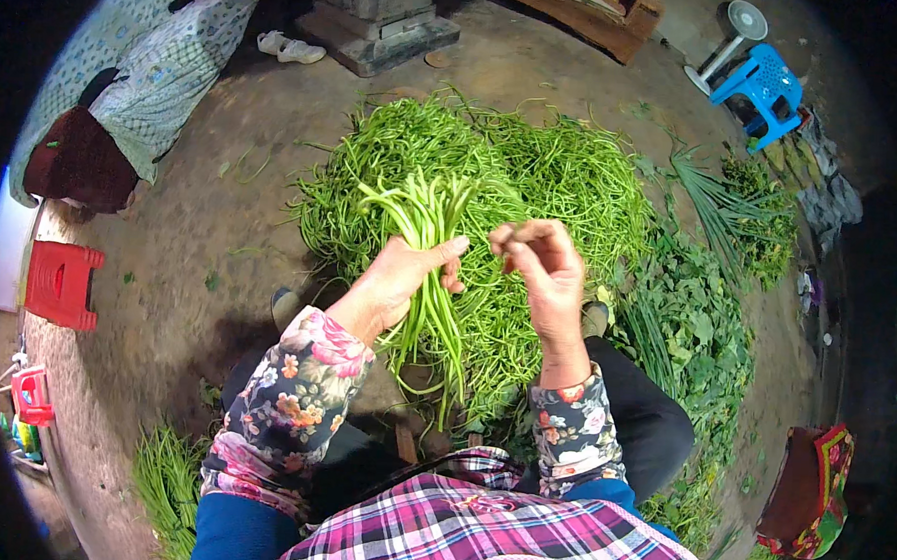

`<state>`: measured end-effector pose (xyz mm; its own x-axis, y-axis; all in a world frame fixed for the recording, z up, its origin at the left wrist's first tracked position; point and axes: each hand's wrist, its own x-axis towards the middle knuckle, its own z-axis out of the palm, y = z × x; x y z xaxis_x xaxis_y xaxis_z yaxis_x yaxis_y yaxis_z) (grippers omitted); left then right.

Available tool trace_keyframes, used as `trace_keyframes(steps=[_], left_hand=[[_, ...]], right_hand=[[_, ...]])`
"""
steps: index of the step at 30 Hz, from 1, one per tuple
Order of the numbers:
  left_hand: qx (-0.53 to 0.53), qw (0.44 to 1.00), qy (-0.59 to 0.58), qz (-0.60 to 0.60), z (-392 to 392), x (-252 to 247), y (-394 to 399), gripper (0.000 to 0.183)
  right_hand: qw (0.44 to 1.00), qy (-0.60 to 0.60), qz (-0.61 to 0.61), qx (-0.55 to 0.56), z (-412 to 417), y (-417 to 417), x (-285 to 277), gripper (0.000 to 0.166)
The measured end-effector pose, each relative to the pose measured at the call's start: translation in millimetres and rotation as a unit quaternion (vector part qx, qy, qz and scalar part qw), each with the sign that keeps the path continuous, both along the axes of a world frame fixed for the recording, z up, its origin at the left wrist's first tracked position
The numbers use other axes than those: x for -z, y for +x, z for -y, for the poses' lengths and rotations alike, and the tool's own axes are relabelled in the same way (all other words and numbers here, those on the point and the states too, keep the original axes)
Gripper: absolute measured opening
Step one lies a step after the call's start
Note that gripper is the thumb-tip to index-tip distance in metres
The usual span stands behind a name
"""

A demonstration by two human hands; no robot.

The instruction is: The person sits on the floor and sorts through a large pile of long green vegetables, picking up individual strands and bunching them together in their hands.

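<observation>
My left hand (411, 278) is closed round a bunch of long green stems (436, 309), with the stems sticking out above and below the fist. To its right my right hand (543, 265) is raised over the heap, thumb and fingertips brought close together; whether a thin bit of stem is pinched there I cannot tell. Under both hands a large heap of green vegetable stems (573, 180) spreads over the floor.
Stripped leaves (698, 321) and long green blades (711, 194) lie on the right. Another stem pile (165, 485) is at lower left. Around stand a blue plastic stool (768, 87), a red stool (62, 284), a stone pillar base (376, 40) and pale shoes (292, 48).
</observation>
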<state>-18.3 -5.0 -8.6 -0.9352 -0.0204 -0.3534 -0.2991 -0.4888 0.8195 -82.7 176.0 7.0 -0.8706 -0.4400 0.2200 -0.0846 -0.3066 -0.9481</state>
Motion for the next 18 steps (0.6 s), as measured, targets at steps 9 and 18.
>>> trace_keyframes(steps=[9,18], left_hand=[[-0.042,0.986,-0.130,-0.098,-13.9,-9.6,2.9,0.017],[-0.052,0.983,-0.145,-0.105,-8.6,5.0,-0.9,0.026]], right_hand=[[0.967,0.208,-0.129,0.070,25.1,19.5,7.2,0.010],[0.980,0.196,-0.024,0.033,22.3,13.6,8.2,0.008]])
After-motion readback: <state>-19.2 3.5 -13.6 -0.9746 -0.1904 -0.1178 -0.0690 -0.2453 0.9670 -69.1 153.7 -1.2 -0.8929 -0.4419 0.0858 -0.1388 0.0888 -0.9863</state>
